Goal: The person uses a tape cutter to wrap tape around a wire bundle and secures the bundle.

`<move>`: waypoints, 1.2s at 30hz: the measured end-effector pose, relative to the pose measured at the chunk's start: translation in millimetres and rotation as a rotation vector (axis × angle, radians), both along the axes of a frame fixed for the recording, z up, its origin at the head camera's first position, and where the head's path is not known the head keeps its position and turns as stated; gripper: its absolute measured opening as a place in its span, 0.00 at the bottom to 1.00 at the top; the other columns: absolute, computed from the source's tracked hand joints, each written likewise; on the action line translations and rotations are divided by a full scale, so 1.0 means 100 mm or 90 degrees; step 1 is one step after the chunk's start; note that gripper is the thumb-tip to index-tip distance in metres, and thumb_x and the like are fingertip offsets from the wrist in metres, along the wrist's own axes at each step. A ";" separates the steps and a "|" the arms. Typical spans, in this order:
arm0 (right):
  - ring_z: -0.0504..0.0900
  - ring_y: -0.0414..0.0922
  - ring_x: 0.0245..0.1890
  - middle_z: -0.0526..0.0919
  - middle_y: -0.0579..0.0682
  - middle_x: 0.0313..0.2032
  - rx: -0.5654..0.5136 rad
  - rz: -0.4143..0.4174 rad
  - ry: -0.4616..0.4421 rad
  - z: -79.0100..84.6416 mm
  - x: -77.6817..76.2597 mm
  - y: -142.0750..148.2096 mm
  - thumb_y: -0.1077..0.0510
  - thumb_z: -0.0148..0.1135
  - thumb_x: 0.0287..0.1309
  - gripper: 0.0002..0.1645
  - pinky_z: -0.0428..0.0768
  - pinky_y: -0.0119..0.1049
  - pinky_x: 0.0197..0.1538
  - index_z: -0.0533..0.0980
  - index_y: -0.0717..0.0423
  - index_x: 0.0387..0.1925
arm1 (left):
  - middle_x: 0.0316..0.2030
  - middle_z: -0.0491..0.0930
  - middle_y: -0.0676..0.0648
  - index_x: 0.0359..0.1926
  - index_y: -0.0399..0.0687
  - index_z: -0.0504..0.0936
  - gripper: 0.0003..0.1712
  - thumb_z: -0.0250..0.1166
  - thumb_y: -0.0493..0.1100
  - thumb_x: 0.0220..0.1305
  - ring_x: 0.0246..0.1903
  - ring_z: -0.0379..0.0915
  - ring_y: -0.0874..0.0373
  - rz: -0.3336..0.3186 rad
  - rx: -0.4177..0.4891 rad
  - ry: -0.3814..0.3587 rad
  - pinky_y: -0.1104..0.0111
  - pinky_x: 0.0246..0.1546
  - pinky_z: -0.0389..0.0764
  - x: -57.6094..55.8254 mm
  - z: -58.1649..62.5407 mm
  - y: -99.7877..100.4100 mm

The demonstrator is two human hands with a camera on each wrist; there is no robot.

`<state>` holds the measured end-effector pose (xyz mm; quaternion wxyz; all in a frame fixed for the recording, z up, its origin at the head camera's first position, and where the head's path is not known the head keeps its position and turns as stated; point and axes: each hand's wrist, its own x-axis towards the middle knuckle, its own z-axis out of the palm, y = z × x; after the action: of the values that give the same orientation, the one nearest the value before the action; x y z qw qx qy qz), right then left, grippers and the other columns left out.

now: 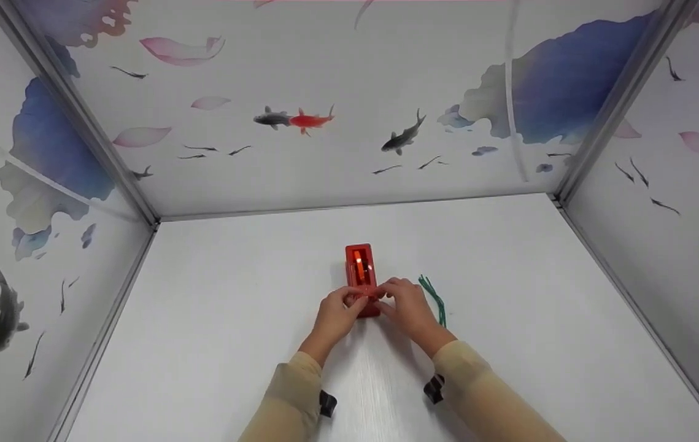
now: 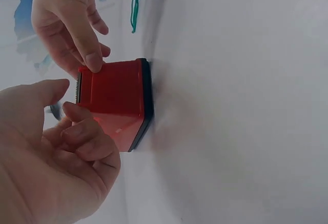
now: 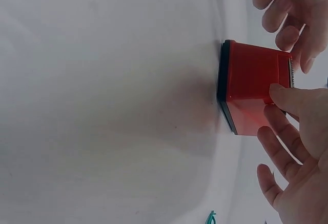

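Observation:
A red tape dispenser [image 2: 115, 88] with a black base stands on the white table between both hands. An orange roll [image 1: 359, 264] shows in its slot in the head view, and a serrated cutter [image 2: 78, 88] lines its near end. My right hand [image 1: 410, 310] pinches the dispenser's corner beside the cutter, thumb on the front face and index finger along the side. At the opposite corner my left hand [image 1: 334, 319] has its fingers loosely bent. A gap shows between its thumb and index finger, which stays close to the dispenser's edge.
Several thin green ties [image 1: 434, 298] lie on the white table [image 1: 232, 331], just right of the right hand. Printed panels [image 1: 337, 61] enclose the back and both sides, with metal strips [image 1: 104, 331] along the table's side edges.

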<state>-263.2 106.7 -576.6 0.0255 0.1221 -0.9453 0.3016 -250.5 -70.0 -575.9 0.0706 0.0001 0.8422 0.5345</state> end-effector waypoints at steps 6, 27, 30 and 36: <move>0.80 0.45 0.49 0.87 0.42 0.44 -0.002 0.004 0.012 -0.01 0.00 -0.01 0.59 0.76 0.59 0.14 0.76 0.50 0.62 0.87 0.43 0.47 | 0.37 0.76 0.49 0.57 0.43 0.82 0.17 0.64 0.46 0.74 0.36 0.70 0.59 0.016 0.074 -0.055 0.71 0.34 0.74 0.00 -0.02 0.02; 0.81 0.44 0.47 0.88 0.43 0.42 0.026 0.021 0.023 0.01 -0.02 0.00 0.57 0.75 0.61 0.14 0.76 0.48 0.62 0.87 0.44 0.48 | 0.33 0.81 0.45 0.52 0.50 0.82 0.10 0.61 0.47 0.76 0.16 0.59 0.63 0.056 0.191 -0.105 0.72 0.17 0.64 -0.05 -0.03 0.06; 0.81 0.43 0.46 0.88 0.42 0.42 0.019 0.019 0.015 0.01 -0.02 0.01 0.57 0.75 0.61 0.14 0.78 0.47 0.61 0.87 0.43 0.48 | 0.32 0.79 0.48 0.49 0.50 0.83 0.09 0.63 0.47 0.75 0.17 0.59 0.64 0.084 0.189 -0.116 0.72 0.17 0.63 -0.06 -0.03 0.09; 0.81 0.43 0.46 0.88 0.41 0.42 0.014 0.015 0.013 0.00 0.00 0.01 0.56 0.74 0.61 0.14 0.78 0.46 0.60 0.87 0.42 0.49 | 0.26 0.73 0.53 0.46 0.50 0.85 0.09 0.65 0.47 0.71 0.18 0.59 0.63 0.143 0.201 -0.134 0.72 0.19 0.64 -0.06 -0.01 0.13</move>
<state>-263.7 107.4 -577.1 0.0303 0.1363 -0.9467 0.2902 -256.9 -57.1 -576.6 0.0975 -0.1387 0.7308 0.6612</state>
